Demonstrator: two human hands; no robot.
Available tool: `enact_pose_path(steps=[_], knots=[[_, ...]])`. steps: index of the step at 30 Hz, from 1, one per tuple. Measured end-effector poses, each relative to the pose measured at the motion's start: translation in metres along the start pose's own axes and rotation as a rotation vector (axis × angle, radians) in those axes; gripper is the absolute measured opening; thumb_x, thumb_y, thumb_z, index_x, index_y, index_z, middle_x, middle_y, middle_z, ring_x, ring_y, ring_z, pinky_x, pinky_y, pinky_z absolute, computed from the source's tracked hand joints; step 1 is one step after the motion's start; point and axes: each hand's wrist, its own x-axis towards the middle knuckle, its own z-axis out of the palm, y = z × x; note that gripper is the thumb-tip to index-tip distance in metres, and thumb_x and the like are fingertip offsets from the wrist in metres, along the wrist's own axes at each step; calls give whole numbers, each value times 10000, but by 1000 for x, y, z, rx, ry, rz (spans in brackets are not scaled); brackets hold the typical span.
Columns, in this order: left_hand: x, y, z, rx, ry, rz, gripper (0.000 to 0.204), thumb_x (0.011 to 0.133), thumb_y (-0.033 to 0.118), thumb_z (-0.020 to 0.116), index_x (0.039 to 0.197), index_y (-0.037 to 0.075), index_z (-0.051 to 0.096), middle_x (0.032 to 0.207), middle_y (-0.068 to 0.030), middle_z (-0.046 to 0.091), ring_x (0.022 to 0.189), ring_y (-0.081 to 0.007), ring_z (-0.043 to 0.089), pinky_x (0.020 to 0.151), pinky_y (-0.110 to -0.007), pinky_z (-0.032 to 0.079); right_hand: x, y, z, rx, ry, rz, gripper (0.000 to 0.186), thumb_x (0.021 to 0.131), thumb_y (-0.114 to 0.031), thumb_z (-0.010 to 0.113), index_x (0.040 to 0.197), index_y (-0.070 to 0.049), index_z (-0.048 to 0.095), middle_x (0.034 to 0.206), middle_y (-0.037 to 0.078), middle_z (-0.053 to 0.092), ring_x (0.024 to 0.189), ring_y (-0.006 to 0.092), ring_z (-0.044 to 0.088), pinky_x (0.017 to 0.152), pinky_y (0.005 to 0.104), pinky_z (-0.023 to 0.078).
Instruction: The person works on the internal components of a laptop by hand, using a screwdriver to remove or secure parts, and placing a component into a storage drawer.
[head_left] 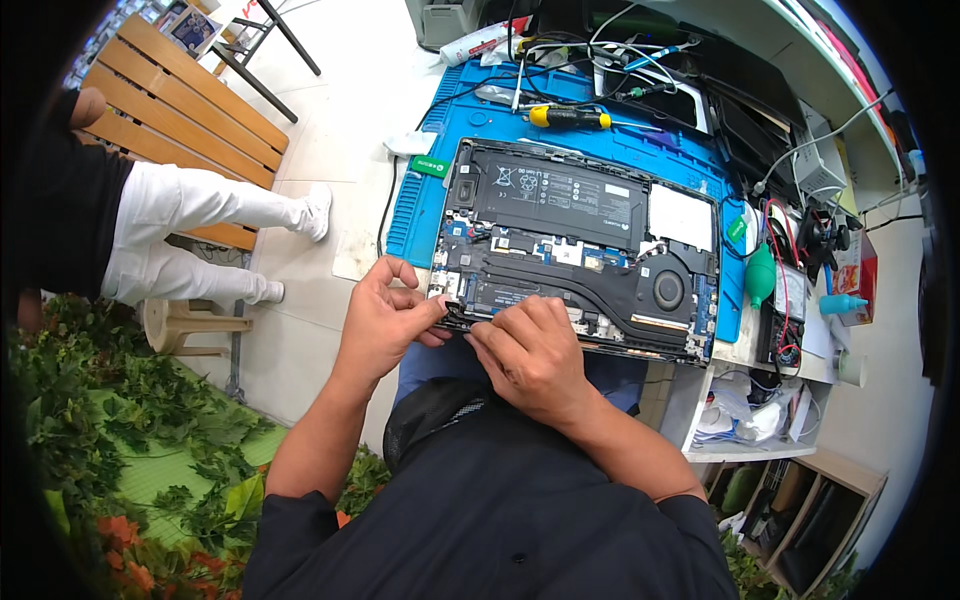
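An opened laptop [610,255] lies with its inside up, overhanging the near edge of the bench. Its black battery [560,200] is on the far side, and its round fan [662,288] sits near right. At the near left corner my left hand [390,315] is closed, thumb on top and other fingers at the edge below. My right hand [535,350] is closed just right of it, fingertips pinched at the laptop's near edge. Whatever small part may be between those fingertips is hidden.
The laptop rests on a blue repair mat [408,220]. Beyond it lie a yellow-black screwdriver [570,117] and tangled cables. A green air blower [760,275] and a small teal bottle [842,303] stand right. At far left, a person in white trousers [190,215] is beside a wooden bench [190,90].
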Motion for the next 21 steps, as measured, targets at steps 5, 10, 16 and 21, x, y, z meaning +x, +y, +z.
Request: enact_pose_path(steps=[5, 10, 16, 21], knots=[[0, -3, 1, 56, -1, 31, 361, 994, 5, 772, 1107, 85, 440, 858, -140, 773, 690, -179, 778, 547, -281, 634, 1, 0, -1, 0, -20, 3, 165, 862, -110, 855, 969, -55, 742, 865, 26, 596, 852, 238, 589, 782, 396, 442], [-1, 1, -3, 74, -39, 11, 312, 1025, 23, 750, 1130, 77, 461, 860, -123, 769, 695, -159, 769, 563, -263, 619, 5, -3, 1, 26, 9, 46, 282, 798, -71, 920, 1029, -77, 759, 867, 22, 635, 806, 232, 584, 738, 400, 418], [-2, 0, 2, 167, -31, 69, 269, 1010, 35, 773, 1149, 22, 544, 784, -76, 750, 670, -104, 719, 575, -259, 556, 3, -3, -3, -2, -16, 43, 327, 783, -75, 935, 1062, -74, 765, 903, 35, 656, 832, 243, 604, 744, 400, 432], [-4, -9, -11, 339, 60, 109, 301, 994, 32, 784, 1186, 1, 555, 772, -71, 726, 651, -109, 686, 564, -254, 540, -17, -8, -85, -133, 193, 202, 380, 797, -28, 907, 1157, -48, 790, 1009, 106, 701, 884, 294, 647, 801, 408, 516]])
